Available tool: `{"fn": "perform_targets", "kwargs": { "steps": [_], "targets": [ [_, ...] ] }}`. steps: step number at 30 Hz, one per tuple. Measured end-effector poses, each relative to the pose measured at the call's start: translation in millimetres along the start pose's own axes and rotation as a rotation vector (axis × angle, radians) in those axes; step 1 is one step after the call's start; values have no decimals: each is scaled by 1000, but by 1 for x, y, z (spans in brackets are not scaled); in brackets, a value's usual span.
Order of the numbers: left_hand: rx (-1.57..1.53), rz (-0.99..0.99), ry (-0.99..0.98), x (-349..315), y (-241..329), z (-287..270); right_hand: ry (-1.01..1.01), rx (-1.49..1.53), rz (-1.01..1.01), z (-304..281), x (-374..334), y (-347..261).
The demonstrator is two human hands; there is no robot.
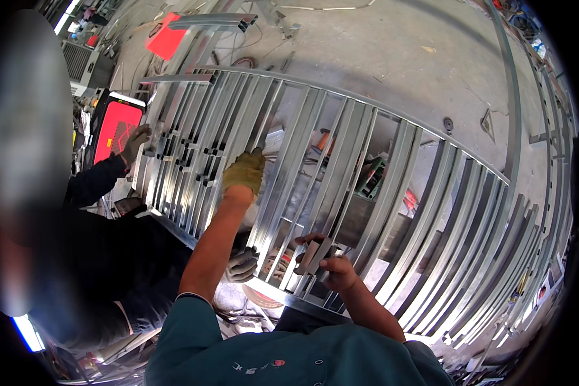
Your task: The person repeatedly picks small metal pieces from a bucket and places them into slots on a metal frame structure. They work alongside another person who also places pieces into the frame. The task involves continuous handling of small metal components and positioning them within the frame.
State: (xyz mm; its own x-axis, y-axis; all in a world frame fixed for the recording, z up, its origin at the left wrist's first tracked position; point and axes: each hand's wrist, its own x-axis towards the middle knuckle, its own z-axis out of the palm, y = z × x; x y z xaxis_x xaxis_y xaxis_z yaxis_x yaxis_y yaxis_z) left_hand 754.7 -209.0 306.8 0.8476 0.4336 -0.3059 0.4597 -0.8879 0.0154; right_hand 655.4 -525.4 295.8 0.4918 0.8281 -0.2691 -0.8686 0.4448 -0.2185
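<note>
My left hand (244, 172), in a yellow-green work glove, reaches over a long frame of silver metal bars (286, 167). Its fingers are curled down at one bar, and what they grip is mostly hidden beneath the glove. My bare right hand (340, 273) is closed round short pieces of metal square tube (314, 256), held above the near edge of the frame. Small metal pieces (207, 165) sit in rows between the bars on the left.
A co-worker in dark clothes stands at my left, with one grey-gloved hand (135, 143) at the frame's left end and another (241, 265) near my left forearm. A red-and-black machine (118, 128) stands beyond. A green tool (371, 177) lies below the bars.
</note>
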Motion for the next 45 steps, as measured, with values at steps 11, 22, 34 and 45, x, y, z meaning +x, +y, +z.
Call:
{"fn": "perform_targets", "kwargs": {
  "steps": [11, 22, 34, 45],
  "targets": [
    [222, -32, 40, -11, 8, -15, 71, 18, 0, 4, -6, -2],
    [-56, 24, 237, -58, 26, -73, 90, -36, -3, 5, -6, -3],
    [-603, 301, -478, -195, 81, -62, 124, 54, 58, 3, -11, 1],
    [-1133, 6, 152, -222, 50, -7, 291, -623, -63, 17, -8, -47]
  ]
}}
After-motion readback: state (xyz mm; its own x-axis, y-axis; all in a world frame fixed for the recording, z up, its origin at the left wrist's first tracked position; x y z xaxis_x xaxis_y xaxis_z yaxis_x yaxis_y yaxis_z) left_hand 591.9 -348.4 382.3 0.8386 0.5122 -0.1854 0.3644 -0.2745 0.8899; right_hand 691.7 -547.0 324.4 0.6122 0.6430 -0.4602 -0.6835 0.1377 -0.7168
